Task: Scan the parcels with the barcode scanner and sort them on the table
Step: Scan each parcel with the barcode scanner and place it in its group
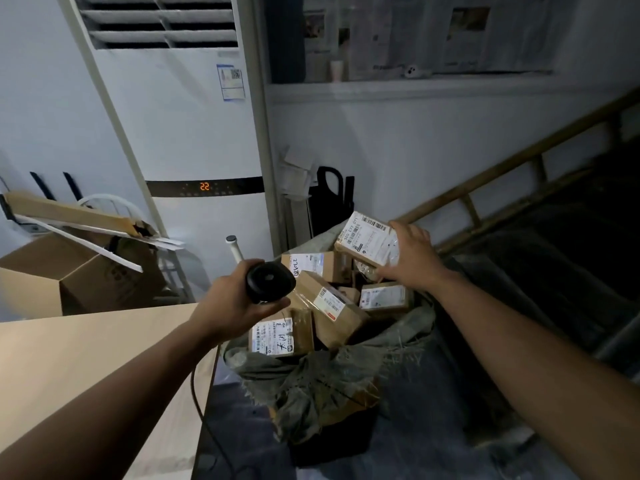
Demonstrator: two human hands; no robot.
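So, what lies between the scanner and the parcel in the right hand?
In the head view, the barcode scanner and the lifted parcel are separated by another boxed parcel with a white label, lying lower in the sack.

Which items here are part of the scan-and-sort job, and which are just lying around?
Job: barcode scanner in left hand; parcel held by right hand; parcels in sack; table.
Lying about: air conditioner; cardboard box.

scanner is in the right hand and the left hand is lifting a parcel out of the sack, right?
Not quite: the hands are swapped. In the head view the left hand grips the scanner, and the right hand holds the parcel above the sack.
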